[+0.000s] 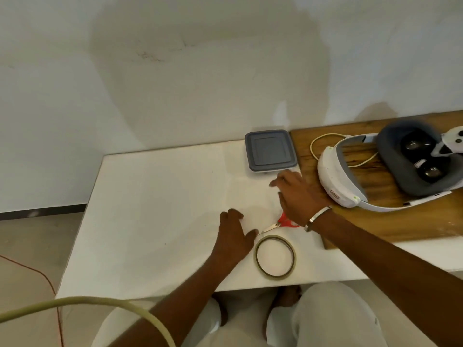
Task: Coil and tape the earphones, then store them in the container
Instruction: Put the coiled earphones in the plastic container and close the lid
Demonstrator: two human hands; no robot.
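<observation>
**Hands over the desk, earphones nowhere plain to see**

The left hand rests palm-down on the white desk, fingers loosely spread and holding nothing, just beside the roll of tape; the right hand hovers further back, near the grey-lidded container, fingers relaxed and apart, gripping nothing that I can make out.

By my reckoning the step is only starting: the earphones must be found and gathered first; loops would best be wound evenly round a few fingers, slack enough not to kink the wire, then pinched flat while the other hand fetches the tape; the scissors lie close (their red handles half under the right wrist), handy for cutting a short strip; the container's lid is still on and would need lifting before storing.

What I cannot settle: where the earphones are; a pale cable curls on the wooden board behind the white headset, but whether that is them or the headset's lead is unclear; the right palm's underside is hidden too.
</observation>
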